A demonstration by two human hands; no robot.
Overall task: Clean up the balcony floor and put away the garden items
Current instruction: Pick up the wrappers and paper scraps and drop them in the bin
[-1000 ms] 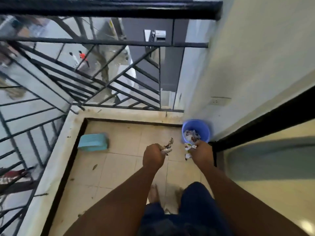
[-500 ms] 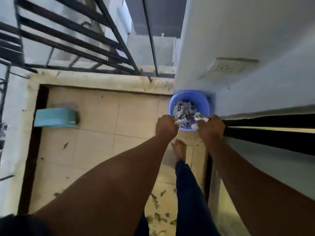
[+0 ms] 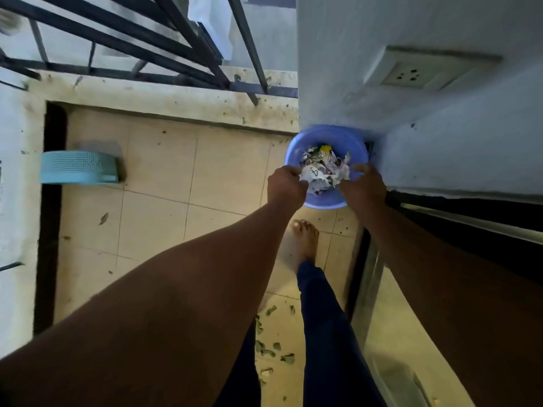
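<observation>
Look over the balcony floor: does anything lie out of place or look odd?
Yes. Green leaf scraps lie scattered on the tiles beside the person's leg, not yet in the blue bucket. A turquoise basket lies tipped on its side by the left ledge.

Blue-violet bucket (image 3: 326, 136) in the corner, stuffed with white paper scraps (image 3: 316, 176) marked in black, a dab of yellow up top. Cream tiles on the floor (image 3: 164, 207), speckled dark, with grey-green leaf bits (image 3: 269, 349) scattered near the navy trouser leg (image 3: 326, 333). Teal mesh-patterned basket (image 3: 79, 167) at the left edge, black railing (image 3: 123, 42) above, pale blue-grey wall (image 3: 440, 136) on the right
</observation>
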